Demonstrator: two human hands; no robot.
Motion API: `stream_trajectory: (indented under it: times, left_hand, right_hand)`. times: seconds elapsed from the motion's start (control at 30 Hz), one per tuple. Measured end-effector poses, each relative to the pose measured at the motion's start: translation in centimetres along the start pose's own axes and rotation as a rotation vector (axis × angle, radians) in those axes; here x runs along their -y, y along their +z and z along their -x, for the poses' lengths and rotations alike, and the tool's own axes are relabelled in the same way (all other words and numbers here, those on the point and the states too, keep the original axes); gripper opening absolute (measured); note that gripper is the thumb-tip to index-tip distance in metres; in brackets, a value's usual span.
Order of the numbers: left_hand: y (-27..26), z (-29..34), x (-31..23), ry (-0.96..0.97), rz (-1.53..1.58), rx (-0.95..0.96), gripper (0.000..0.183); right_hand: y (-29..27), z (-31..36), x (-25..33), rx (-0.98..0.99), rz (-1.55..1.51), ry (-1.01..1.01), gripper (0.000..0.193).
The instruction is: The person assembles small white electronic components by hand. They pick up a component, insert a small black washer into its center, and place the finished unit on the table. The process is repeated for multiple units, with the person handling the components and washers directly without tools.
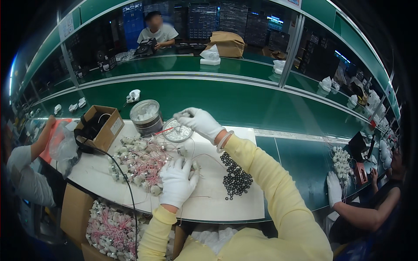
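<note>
My left hand (177,182), in a white glove, lies palm down at the right edge of a heap of small whitish wired parts (141,163) with pink leads. Its fingers are spread, and a small part (196,166) shows beside the thumb and index finger. Above a round tin (177,138) of whitish contents, my gloved right hand (200,123) has its fingertips pinched together. What they hold is too small to make out. A thin red stick (164,130) slants across the tin's left rim. One thin wire arcs right from near my left fingers.
Black rings (235,178) lie right on the white board (213,211). A larger tin (146,114) and a cardboard box (104,126) stand left; a black cable (119,165) crosses the board. Below sits a carton of wired parts (111,230). People work left, right and behind the frame.
</note>
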State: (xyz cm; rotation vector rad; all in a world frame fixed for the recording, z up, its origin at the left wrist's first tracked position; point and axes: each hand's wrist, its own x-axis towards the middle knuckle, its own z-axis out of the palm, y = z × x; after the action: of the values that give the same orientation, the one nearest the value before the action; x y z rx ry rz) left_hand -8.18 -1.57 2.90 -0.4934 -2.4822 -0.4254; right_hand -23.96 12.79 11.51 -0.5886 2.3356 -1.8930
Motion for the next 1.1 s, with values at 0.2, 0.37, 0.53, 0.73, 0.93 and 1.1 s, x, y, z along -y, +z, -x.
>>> stream_trajectory:
  times: [0.2, 0.37, 0.53, 0.73, 0.93, 1.1]
  left_hand:
    - [-0.4, -0.2, 0.3, 0.014, 0.018, -0.028, 0.035]
    - [-1.0, -0.2, 0.3, 0.012, 0.04, -0.002, 0.035]
    - [-3.4, 0.2, -0.1, 0.003, 0.062, -0.116, 0.04]
    - [-4.7, -1.6, -1.7, -0.002, 0.037, -0.084, 0.037]
    - [0.7, -1.9, -1.3, 0.13, -0.164, 0.1, 0.03]
    - [-0.8, -0.9, -3.3, 0.154, -0.12, 0.186, 0.033]
  right_hand:
    - [-2.0, -0.3, 5.2, -0.237, -0.372, -0.192, 0.038]
    - [-8.6, 1.4, 9.5, -0.309, -0.808, -0.689, 0.038]
    - [-14.6, 11.8, 14.0, -0.006, -0.979, -0.613, 0.059]
    - [-21.5, 25.7, 8.5, -0.041, 0.212, 0.166, 0.047]
    - [-17.7, 29.6, -2.3, -0.088, 1.21, -0.067, 0.023]
    - [-17.3, 28.9, -3.6, -0.01, 1.488, -0.102, 0.021]
